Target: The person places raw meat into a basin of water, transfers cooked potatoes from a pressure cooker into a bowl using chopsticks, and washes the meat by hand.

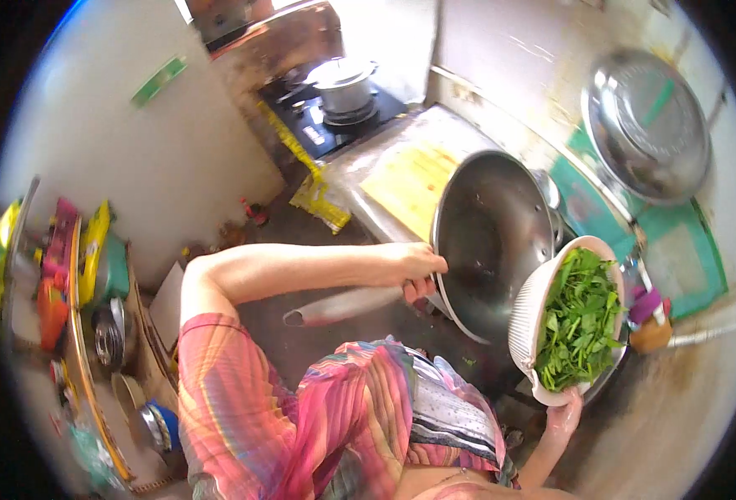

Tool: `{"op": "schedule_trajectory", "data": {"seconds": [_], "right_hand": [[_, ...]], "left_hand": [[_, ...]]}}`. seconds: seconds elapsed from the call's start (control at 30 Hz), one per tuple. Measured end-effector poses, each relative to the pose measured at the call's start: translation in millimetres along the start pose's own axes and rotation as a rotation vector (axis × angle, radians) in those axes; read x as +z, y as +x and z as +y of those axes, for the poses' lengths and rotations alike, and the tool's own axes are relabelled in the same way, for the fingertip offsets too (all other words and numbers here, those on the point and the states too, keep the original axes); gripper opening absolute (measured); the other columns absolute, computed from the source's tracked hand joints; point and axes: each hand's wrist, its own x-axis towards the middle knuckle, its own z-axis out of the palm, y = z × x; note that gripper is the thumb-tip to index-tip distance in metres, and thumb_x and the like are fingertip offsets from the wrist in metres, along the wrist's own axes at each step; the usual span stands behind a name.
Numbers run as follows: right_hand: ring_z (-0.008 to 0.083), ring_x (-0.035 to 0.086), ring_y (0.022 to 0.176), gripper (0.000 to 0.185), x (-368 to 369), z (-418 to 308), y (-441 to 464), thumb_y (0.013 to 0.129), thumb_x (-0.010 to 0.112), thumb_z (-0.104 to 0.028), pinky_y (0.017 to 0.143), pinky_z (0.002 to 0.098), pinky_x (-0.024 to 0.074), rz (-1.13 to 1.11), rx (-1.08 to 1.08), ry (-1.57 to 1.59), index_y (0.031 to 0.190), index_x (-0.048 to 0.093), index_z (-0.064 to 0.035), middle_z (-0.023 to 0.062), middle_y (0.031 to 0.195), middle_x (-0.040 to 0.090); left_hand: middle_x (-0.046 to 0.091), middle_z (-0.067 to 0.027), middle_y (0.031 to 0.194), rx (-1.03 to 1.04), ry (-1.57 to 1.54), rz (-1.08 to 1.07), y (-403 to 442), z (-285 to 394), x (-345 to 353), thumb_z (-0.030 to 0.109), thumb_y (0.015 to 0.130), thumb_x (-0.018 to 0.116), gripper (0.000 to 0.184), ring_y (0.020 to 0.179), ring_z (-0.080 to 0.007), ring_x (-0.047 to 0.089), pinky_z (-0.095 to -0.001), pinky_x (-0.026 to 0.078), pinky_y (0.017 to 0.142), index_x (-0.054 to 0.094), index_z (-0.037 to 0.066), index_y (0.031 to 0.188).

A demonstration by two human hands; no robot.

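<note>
My left hand (420,268) is closed on the near rim of a dark wok (494,242), its fingers wrapped over the edge. The wok is tipped so its inside faces me, and its long grey handle (347,307) points left below my forearm. Low on the right, my right hand (563,410) grips the bottom rim of a white ribbed colander (524,321). Chopped leafy greens (580,321) fill the colander, which is tilted beside the wok's right edge. Part of my right-hand fingers is hidden behind the colander.
A lidded pot (344,87) sits on a black stove (301,112) at the back. A wooden cutting board (409,183) lies on the counter behind the wok. A large metal lid (647,125) leans on the right wall. Cluttered shelves (76,308) stand at left.
</note>
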Motion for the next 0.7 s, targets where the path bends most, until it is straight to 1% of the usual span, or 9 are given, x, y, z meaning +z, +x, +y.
{"op": "schedule_trajectory", "data": {"seconds": [0.13, 0.23, 0.27, 0.3, 0.43, 0.47, 0.53, 0.6, 0.7], "right_hand": [[0.0275, 0.046, 0.112, 0.060, 81.4, -29.1, 14.7, 0.073, 0.061, -0.018, 0.095, 0.0425, 0.0387, -0.187, -0.012, -0.178, 0.126, 0.040, 0.0004, 0.0107, 0.121, 0.048], [0.0239, 0.047, 0.109, 0.054, 142.2, -28.2, 60.4, 0.074, 0.056, -0.011, 0.093, 0.0388, 0.0393, -0.218, -0.030, -0.432, 0.125, 0.041, -0.0003, 0.0098, 0.120, 0.048], [0.0223, 0.047, 0.110, 0.051, 97.7, -93.2, 25.0, 0.079, 0.056, -0.012, 0.093, 0.0377, 0.0396, -0.281, -0.057, -0.483, 0.127, 0.040, -0.0020, 0.0086, 0.121, 0.047], [0.0212, 0.049, 0.108, 0.050, 112.0, -93.5, 24.1, 0.079, 0.056, -0.011, 0.092, 0.0360, 0.0399, -0.335, -0.022, -0.498, 0.126, 0.041, -0.0015, 0.0079, 0.121, 0.048], [0.0216, 0.051, 0.105, 0.048, 164.1, -103.1, 25.4, 0.079, 0.056, -0.007, 0.091, 0.0355, 0.0409, -0.475, 0.024, -0.612, 0.124, 0.043, -0.0014, 0.0085, 0.117, 0.052], [0.0230, 0.051, 0.100, 0.049, 172.4, -102.2, 32.2, 0.070, 0.058, 0.003, 0.089, 0.0351, 0.0409, -0.407, 0.080, -0.553, 0.117, 0.045, -0.0008, 0.0092, 0.113, 0.051], [0.0195, 0.054, 0.098, 0.037, 179.5, -89.9, 95.5, 0.075, 0.058, -0.003, 0.088, 0.0344, 0.0429, -0.591, 0.157, -0.523, 0.111, 0.050, -0.0010, 0.0072, 0.107, 0.056], [0.0185, 0.056, 0.092, 0.035, 199.7, -66.4, 129.1, 0.073, 0.059, 0.000, 0.086, 0.0340, 0.0443, -0.741, 0.203, -0.591, 0.108, 0.052, -0.0018, 0.0056, 0.100, 0.058], [0.0176, 0.058, 0.086, 0.036, 267.7, -63.1, 106.4, 0.070, 0.058, 0.005, 0.078, 0.0319, 0.0487, -0.903, 0.377, -0.549, 0.106, 0.052, -0.0017, 0.0053, 0.095, 0.059]], "left_hand": [[0.049, -0.0046, 0.060, 0.076, -0.253, -0.096, -17.9, -52.6, -11.4, 0.026, 0.087, 0.047, 0.027, 0.042, -0.0095, 0.041, -0.0259, 0.032, 0.033, 0.052, 0.002, 0.078], [0.047, -0.0026, 0.058, 0.102, -0.342, 0.039, -44.2, -72.7, -26.4, 0.027, 0.086, 0.048, 0.028, 0.042, -0.0096, 0.041, -0.0251, 0.030, 0.032, 0.051, 0.003, 0.073], [0.048, -0.0022, 0.058, 0.108, -0.324, 0.117, -81.2, -58.5, 70.1, 0.028, 0.086, 0.048, 0.029, 0.042, -0.0098, 0.041, -0.0253, 0.030, 0.032, 0.051, 0.003, 0.072], [0.049, -0.0025, 0.058, 0.178, -0.369, -0.001, -88.1, -81.6, 68.9, 0.027, 0.085, 0.048, 0.029, 0.044, -0.0111, 0.044, -0.0259, 0.033, 0.034, 0.052, 0.002, 0.072], [0.044, -0.0003, 0.052, 0.175, -0.531, 0.250, -161.5, -75.6, 117.3, 0.024, 0.084, 0.046, 0.030, 0.041, -0.0091, 0.040, -0.0254, 0.031, 0.034, 0.048, 0.005, 0.061], [0.046, -0.0008, 0.054, 0.194, -0.597, 0.214, -161.9, -79.2, 125.5, 0.025, 0.085, 0.046, 0.029, 0.042, -0.0097, 0.041, -0.0258, 0.033, 0.036, 0.049, 0.004, 0.066], [0.048, -0.0013, 0.057, 0.178, -0.645, 0.220, -130.8, -45.0, 137.6, 0.027, 0.086, 0.045, 0.028, 0.043, -0.0103, 0.041, -0.0262, 0.036, 0.037, 0.050, 0.004, 0.071], [0.045, -0.0089, 0.058, 0.179, -0.697, 0.537, -137.7, -34.5, 157.3, 0.028, 0.085, 0.047, 0.027, 0.038, -0.0131, 0.038, -0.0284, 0.033, 0.031, 0.051, 0.001, 0.091], [0.045, -0.0087, 0.062, 0.193, -0.866, 0.662, -158.4, -24.5, 183.4, 0.032, 0.086, 0.046, 0.035, 0.042, -0.0124, 0.040, -0.0298, 0.035, 0.031, 0.045, -0.001, 0.099]]}}
